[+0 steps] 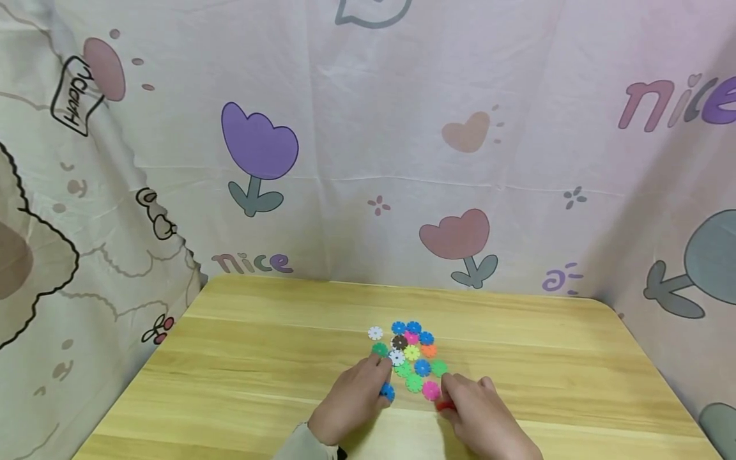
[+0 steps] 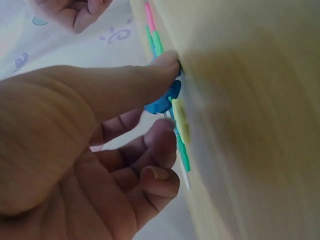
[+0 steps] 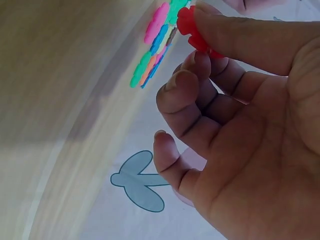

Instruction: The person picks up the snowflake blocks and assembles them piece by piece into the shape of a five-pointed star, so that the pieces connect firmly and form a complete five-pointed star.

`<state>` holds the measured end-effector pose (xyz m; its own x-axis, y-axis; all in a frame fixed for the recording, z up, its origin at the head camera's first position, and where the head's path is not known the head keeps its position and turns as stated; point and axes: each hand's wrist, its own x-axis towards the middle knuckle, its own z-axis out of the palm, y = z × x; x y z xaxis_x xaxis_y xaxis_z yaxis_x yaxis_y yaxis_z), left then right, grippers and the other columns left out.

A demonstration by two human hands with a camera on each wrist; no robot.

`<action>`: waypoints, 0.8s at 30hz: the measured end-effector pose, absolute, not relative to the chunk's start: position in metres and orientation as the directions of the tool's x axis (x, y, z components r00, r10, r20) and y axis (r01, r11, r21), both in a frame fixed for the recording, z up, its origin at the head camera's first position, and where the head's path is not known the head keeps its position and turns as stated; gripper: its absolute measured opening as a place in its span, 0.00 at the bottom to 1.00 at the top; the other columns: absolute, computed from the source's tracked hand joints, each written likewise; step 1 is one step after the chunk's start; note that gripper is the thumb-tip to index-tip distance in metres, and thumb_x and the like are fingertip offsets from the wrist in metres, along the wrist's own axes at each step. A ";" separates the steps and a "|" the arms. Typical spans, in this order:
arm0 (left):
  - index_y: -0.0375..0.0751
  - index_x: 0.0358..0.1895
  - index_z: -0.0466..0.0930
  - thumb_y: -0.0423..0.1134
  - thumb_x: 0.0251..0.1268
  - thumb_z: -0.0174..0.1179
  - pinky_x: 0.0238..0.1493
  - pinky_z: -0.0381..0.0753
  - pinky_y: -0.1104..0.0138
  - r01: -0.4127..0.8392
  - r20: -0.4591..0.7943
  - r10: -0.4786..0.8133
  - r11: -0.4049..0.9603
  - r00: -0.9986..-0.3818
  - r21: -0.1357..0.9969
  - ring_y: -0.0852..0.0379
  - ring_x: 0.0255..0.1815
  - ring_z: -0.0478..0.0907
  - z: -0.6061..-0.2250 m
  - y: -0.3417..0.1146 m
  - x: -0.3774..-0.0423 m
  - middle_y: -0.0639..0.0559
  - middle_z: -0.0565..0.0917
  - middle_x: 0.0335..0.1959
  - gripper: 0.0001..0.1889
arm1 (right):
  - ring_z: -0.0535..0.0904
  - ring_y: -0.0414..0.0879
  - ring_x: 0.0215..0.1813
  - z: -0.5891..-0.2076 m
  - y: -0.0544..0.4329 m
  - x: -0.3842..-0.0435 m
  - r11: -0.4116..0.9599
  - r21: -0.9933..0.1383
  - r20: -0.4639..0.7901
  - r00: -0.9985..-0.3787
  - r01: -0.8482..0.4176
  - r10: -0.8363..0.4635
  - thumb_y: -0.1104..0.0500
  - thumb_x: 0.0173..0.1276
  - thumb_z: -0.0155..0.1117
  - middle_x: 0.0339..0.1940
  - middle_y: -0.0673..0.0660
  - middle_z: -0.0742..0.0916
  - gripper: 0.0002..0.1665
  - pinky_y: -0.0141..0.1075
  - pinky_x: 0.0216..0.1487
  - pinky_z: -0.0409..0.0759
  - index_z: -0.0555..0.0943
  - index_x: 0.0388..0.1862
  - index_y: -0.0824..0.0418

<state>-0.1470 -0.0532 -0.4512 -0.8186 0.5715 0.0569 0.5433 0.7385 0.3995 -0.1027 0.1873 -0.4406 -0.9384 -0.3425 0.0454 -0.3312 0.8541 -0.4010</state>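
My left hand [image 1: 353, 397] pinches a blue notched plastic disc [image 1: 388, 392], a snowflake-type building piece. In the left wrist view this blue disc [image 2: 159, 105] shows below the thumb tip, partly covered by it. Between thumb and fingers, my right hand [image 1: 482, 409] holds a red notched disc [image 1: 443, 406]; the right wrist view shows the red disc [image 3: 187, 24] clearly. Just beyond both hands, several flat discs lie in a loose cluster, among them a pink disc [image 1: 431, 390], a light green disc [image 1: 414, 383] and a white disc [image 1: 397, 358]. The left fingertips overlap a dark green disc [image 1: 379, 349].
The discs lie on a wooden table [image 1: 259, 358] with rounded back corners. More of them sit at the cluster's far side, including an orange disc [image 1: 429, 350], a brown disc [image 1: 399, 342] and a lone white disc [image 1: 375, 333]. A printed cloth [image 1: 368, 140] hangs behind the table.
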 end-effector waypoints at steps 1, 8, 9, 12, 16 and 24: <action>0.46 0.40 0.74 0.38 0.62 0.76 0.28 0.71 0.74 0.534 0.054 0.568 0.733 -0.821 0.421 0.64 0.29 0.66 -0.451 -0.053 -0.147 0.61 0.69 0.30 0.16 | 0.66 0.32 0.28 -0.440 0.187 -0.103 0.850 -0.402 0.052 -0.935 -0.341 -0.351 0.58 0.65 0.77 0.24 0.36 0.72 0.17 0.37 0.38 0.60 0.75 0.30 0.46; 0.49 0.34 0.79 0.34 0.67 0.71 0.29 0.74 0.74 0.532 0.090 0.591 0.637 -0.802 0.557 0.68 0.24 0.69 -0.442 -0.057 -0.149 0.66 0.76 0.25 0.09 | 0.65 0.31 0.27 -0.433 0.181 -0.105 0.779 -0.414 0.234 -0.882 -0.472 -0.410 0.59 0.64 0.78 0.24 0.34 0.70 0.18 0.33 0.36 0.62 0.76 0.29 0.43; 0.48 0.35 0.80 0.33 0.68 0.70 0.28 0.75 0.74 0.521 0.096 0.598 0.596 -0.796 0.611 0.68 0.24 0.70 -0.440 -0.058 -0.149 0.65 0.77 0.26 0.07 | 0.65 0.30 0.27 -0.431 0.180 -0.105 0.761 -0.430 0.273 -0.873 -0.486 -0.404 0.59 0.63 0.78 0.24 0.34 0.71 0.18 0.33 0.35 0.62 0.76 0.28 0.43; 0.44 0.38 0.82 0.31 0.71 0.66 0.29 0.82 0.71 0.427 0.109 0.604 0.414 -0.790 0.804 0.65 0.24 0.77 -0.431 -0.061 -0.148 0.60 0.81 0.28 0.04 | 0.65 0.29 0.26 -0.425 0.174 -0.105 0.694 -0.482 0.391 -0.840 -0.535 -0.376 0.62 0.63 0.78 0.25 0.32 0.72 0.17 0.30 0.32 0.64 0.79 0.30 0.43; 0.39 0.43 0.83 0.30 0.73 0.64 0.33 0.90 0.57 0.281 0.141 0.567 0.167 -0.811 0.945 0.55 0.27 0.85 -0.421 -0.061 -0.141 0.52 0.84 0.33 0.01 | 0.69 0.28 0.28 -0.417 0.168 -0.103 0.608 -0.519 0.524 -0.786 -0.601 -0.330 0.68 0.64 0.76 0.26 0.31 0.75 0.19 0.30 0.31 0.67 0.79 0.33 0.45; 0.28 0.53 0.82 0.30 0.75 0.61 0.40 0.90 0.63 0.098 0.110 0.501 -0.051 -0.858 0.994 0.50 0.33 0.88 -0.410 -0.058 -0.135 0.39 0.83 0.41 0.10 | 0.71 0.32 0.31 -0.407 0.165 -0.096 0.556 -0.512 0.627 -0.728 -0.654 -0.278 0.73 0.63 0.74 0.29 0.32 0.78 0.21 0.29 0.32 0.69 0.82 0.39 0.45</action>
<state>-0.1348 -0.0579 -0.4099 -0.8583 0.5011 0.1104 0.0979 -0.0513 0.9939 -0.0956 0.1647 -0.4074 -0.7276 -0.2775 0.6274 -0.6541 0.5565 -0.5123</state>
